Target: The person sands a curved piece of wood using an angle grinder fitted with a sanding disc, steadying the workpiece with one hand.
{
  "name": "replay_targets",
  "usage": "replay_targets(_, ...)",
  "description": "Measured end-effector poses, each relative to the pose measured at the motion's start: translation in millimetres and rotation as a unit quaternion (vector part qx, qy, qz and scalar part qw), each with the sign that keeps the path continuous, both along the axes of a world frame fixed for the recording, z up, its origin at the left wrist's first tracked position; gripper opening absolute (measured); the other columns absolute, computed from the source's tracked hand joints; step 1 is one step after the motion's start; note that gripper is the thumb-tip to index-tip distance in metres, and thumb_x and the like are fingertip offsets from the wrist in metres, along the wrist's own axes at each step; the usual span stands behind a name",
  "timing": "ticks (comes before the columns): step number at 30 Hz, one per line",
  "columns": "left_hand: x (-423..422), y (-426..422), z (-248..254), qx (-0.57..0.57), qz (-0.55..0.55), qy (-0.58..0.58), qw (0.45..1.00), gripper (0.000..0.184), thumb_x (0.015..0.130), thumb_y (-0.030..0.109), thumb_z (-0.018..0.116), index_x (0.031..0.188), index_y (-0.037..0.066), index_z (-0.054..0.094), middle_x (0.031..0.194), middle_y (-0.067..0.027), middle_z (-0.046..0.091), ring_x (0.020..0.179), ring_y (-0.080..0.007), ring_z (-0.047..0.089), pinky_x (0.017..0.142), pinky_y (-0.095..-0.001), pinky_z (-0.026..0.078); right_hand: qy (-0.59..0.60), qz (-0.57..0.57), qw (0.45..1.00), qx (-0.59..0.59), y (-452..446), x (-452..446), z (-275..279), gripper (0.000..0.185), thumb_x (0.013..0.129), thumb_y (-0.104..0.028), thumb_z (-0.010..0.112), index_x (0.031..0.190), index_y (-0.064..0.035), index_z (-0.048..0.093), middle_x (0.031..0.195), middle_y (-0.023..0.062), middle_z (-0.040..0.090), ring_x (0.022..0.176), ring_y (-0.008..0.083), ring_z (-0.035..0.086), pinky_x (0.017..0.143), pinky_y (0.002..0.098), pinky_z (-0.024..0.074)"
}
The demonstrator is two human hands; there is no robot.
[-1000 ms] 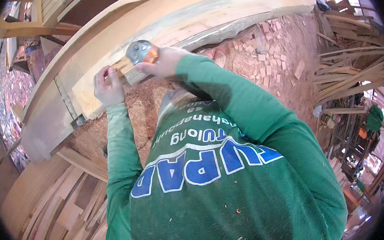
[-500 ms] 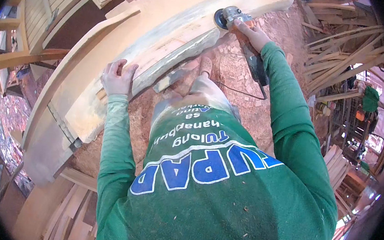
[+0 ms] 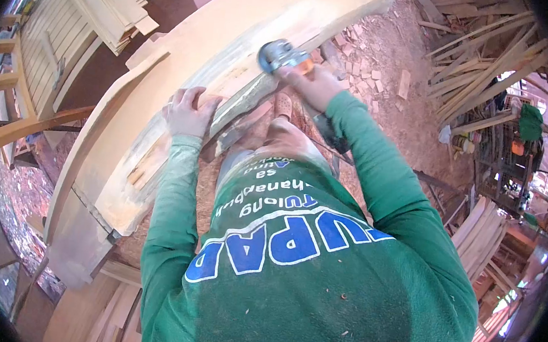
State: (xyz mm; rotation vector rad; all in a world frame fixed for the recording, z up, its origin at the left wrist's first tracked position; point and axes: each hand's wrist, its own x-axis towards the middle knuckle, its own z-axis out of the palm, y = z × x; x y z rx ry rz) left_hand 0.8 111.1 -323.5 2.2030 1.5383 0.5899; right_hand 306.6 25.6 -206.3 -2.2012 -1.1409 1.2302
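My right hand (image 3: 319,86) is wrapped round an angle grinder (image 3: 286,57), whose round disc lies against or just over the long curved wooden piece (image 3: 235,21). The disc end is smeared by motion. On the near edge of the same wood rests my left hand (image 3: 189,111), fingers bent and spread, with no tool in it. Grey and pale patches run along the wood's surface between and around the hands. A foot (image 3: 283,105) shows below the wood's edge.
Thin boards (image 3: 109,3) lie stacked at the upper left, beside a wooden frame (image 3: 15,112). Curved wood strips (image 3: 490,86) are piled at the upper right. Small wood blocks (image 3: 367,78) and dust cover the ground. More planks (image 3: 112,307) lie at the lower left.
The grinder in my right hand went from near my left hand out to the right, then partly back left. My left hand has shifted right along the wood. The view has also shifted.
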Motion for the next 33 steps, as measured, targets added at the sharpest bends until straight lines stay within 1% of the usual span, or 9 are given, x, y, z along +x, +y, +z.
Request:
replay_targets(4, 37, 9, 24, -0.016, -0.008, 0.045, 0.999, 0.049, 0.080, 0.059, 0.082, 0.104, 0.017, 0.077, 0.098, -0.0045, 0.071, 0.103, -0.0253, 0.067, 0.094, -0.0449, 0.044, -0.107, -0.074, 0.991, -0.020, 13, 79, 1, 0.087, 0.086, -0.080, 0.062, 0.124, -0.0028, 0.074, 0.115, 0.0236, 0.076, 0.112, 0.0362, 0.072, 0.101, 0.0441, 0.0526)
replay_targets(6, 45, 12, 31, -0.062, 0.001, 0.063, 0.996, 0.047, 0.081, 0.060, 0.082, 0.102, 0.018, 0.076, 0.097, -0.0039, 0.071, 0.103, -0.0250, 0.067, 0.093, -0.0442, 0.044, -0.042, -0.098, 0.994, -0.007, 17, 119, -39, 0.095, 0.085, -0.084, 0.060, 0.127, 0.0006, 0.072, 0.117, 0.0245, 0.075, 0.114, 0.0356, 0.071, 0.101, 0.0423, 0.0519)
replay_targets(12, 47, 13, 25, -0.072, 0.032, 0.059, 0.995, 0.035, 0.094, 0.053, 0.070, 0.097, 0.019, 0.076, 0.097, -0.0007, 0.070, 0.101, -0.0234, 0.066, 0.093, -0.0457, 0.043, -0.060, 0.008, 0.997, -0.049, 32, 128, -27, 0.093, 0.089, -0.082, 0.058, 0.135, -0.0014, 0.067, 0.127, 0.0238, 0.071, 0.117, 0.0335, 0.069, 0.104, 0.0403, 0.0505)
replay_targets(13, 47, 13, 20, -0.047, 0.028, 0.054, 0.997, 0.033, 0.095, 0.051, 0.068, 0.100, 0.019, 0.077, 0.100, -0.0004, 0.071, 0.101, -0.0236, 0.067, 0.095, -0.0464, 0.043, -0.036, 0.038, 0.998, -0.029, 35, 138, -25, 0.088, 0.092, -0.077, 0.060, 0.137, -0.0015, 0.066, 0.120, 0.0180, 0.072, 0.109, 0.0283, 0.069, 0.101, 0.0383, 0.0517)
replay_targets(16, 35, 5, -5, 0.022, 0.020, 0.037, 0.999, 0.032, 0.099, 0.046, 0.064, 0.111, 0.020, 0.076, 0.113, -0.0020, 0.072, 0.109, -0.0251, 0.067, 0.102, -0.0492, 0.041, 0.113, -0.076, 0.989, -0.052, 41, 150, -2, 0.082, 0.094, -0.071, 0.064, 0.135, -0.0002, 0.067, 0.115, 0.0109, 0.072, 0.100, 0.0197, 0.066, 0.095, 0.0321, 0.0519)
replay_targets(18, 32, -12, -13, 0.068, 0.013, 0.017, 0.997, 0.036, 0.101, 0.045, 0.062, 0.123, 0.020, 0.075, 0.129, -0.0065, 0.071, 0.121, -0.0272, 0.065, 0.110, -0.0517, 0.039, 0.123, -0.036, 0.992, 0.021, 46, 174, -52, 0.076, 0.096, -0.066, 0.066, 0.133, 0.0012, 0.068, 0.111, 0.0049, 0.070, 0.090, 0.0136, 0.062, 0.084, 0.0270, 0.0508)
replay_targets(21, 4, -62, -5, 0.104, 0.000, 0.143, 0.984, 0.049, 0.103, 0.046, 0.057, 0.146, 0.024, 0.063, 0.159, -0.0072, 0.054, 0.146, -0.0288, 0.050, 0.122, -0.0539, 0.028, 0.082, 0.004, 0.995, -0.056, 54, 124, -39, 0.077, 0.097, -0.067, 0.065, 0.132, 0.0015, 0.067, 0.112, 0.0035, 0.070, 0.090, 0.0126, 0.062, 0.081, 0.0255, 0.0487)
replay_targets(25, -85, -106, -12, 0.011, 0.093, 0.232, 0.968, 0.062, 0.109, 0.054, 0.039, 0.165, 0.028, 0.038, 0.173, -0.0020, 0.033, 0.160, -0.0288, 0.027, 0.128, -0.0581, 0.011, 0.045, 0.046, 0.996, -0.064, 56, 43, -32, 0.092, 0.092, -0.073, 0.066, 0.133, 0.0093, 0.064, 0.113, 0.0112, 0.071, 0.100, 0.0161, 0.064, 0.088, 0.0268, 0.0494)
replay_targets(33, -243, -155, -21, -0.037, 0.356, 0.297, 0.885, 0.062, 0.110, 0.056, 0.035, 0.163, 0.024, 0.043, 0.171, -0.0028, 0.037, 0.160, -0.0299, 0.028, 0.128, -0.0606, 0.006, 0.001, 0.196, 0.979, -0.058, 57, -101, -14, 0.090, 0.086, -0.076, 0.069, 0.111, 0.0099, 0.073, 0.099, 0.0167, 0.074, 0.092, 0.0250, 0.070, 0.086, 0.0379, 0.0549)
